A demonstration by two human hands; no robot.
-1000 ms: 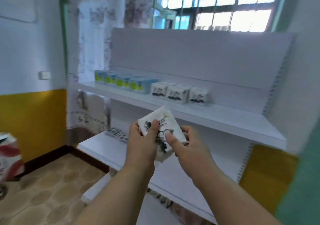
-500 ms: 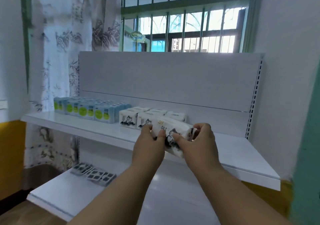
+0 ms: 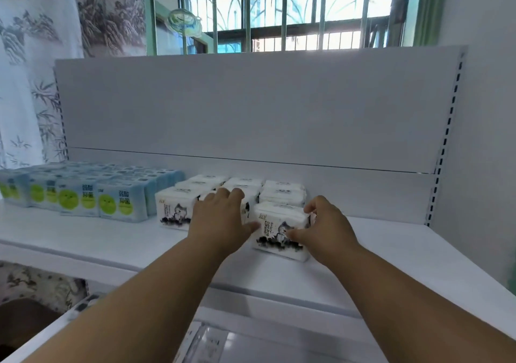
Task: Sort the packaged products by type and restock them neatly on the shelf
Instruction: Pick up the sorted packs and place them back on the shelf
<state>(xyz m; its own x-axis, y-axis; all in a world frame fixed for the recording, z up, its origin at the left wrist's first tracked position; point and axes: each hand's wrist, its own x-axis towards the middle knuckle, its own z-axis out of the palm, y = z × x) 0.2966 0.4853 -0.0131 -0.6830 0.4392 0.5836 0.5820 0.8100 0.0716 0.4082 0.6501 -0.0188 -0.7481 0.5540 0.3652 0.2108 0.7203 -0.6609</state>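
**Filling the white row: the shelf is part stocked, with room to the right**

Starting at the left, a block of blue packs with green circles stands in tidy rows on the shelf, fronts facing out. Just beside it to the right sits the group of white packs printed with an ink-style cat, ranked in three columns front to back. So two types are already kept apart, which by the look of it is the sorting half done.

The left hand lies over the middle column, fingers fairly straight, its thumb touching the front pack. The right hand pinches that pack's right end between thumb and curled fingers. The pack rests on the shelf at the head of the right column, slightly forward of its neighbours; it probably needs squaring up.

Right of it the shelf is bare white board up to the slotted upright. Behind stands a plain white back panel, a barred window above, a printed curtain at far left. A lower shelf shows beneath.
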